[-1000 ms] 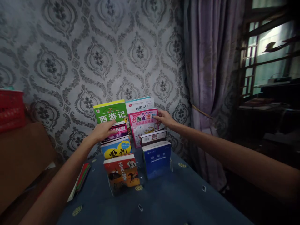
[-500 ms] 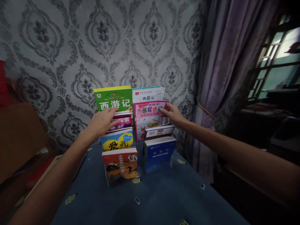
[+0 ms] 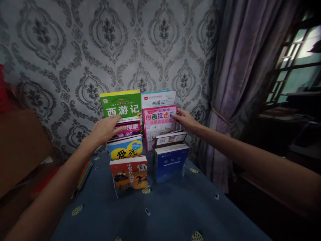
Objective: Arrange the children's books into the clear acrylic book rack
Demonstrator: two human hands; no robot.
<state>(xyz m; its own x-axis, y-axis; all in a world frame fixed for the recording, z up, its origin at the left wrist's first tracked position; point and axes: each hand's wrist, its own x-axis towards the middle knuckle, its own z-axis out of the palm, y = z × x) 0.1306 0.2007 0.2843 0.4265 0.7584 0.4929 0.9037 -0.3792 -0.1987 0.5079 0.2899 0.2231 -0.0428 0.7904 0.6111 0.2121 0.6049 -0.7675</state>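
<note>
- Left hand (image 3: 106, 129) of a person grasps a purple book (image 3: 131, 128) at its upper left corner, one digit laid across the front cover, the other fingertips partly hidden.
- Right hand (image 3: 185, 120) pinches a pink book (image 3: 159, 129) by its upper right edge, the tip of a digit pressed on the cover.
- Both books stand toward the far edge of a blue-covered tabletop (image 3: 175, 211), purple in the left row, pink in the right.
- In the left row, a tall green book (image 3: 122, 102) rises behind the purple one; a blue-and-yellow book (image 3: 125, 149) comes next, and an orange book (image 3: 129, 175) stands foremost, nearest the tabletop's near edge.
- In the right row, a white book (image 3: 157, 98) backs the pink one, with a dark book (image 3: 170, 139) and a blue book (image 3: 172, 164) in front; the blue cover faces the near edge.
- Several thin books (image 3: 84, 177) lie near the tabletop's left edge, well apart from the two rows.
- Past the far edge rises patterned wallpaper (image 3: 140, 40); beyond the far right corner hangs a purple curtain (image 3: 235, 83).
</note>
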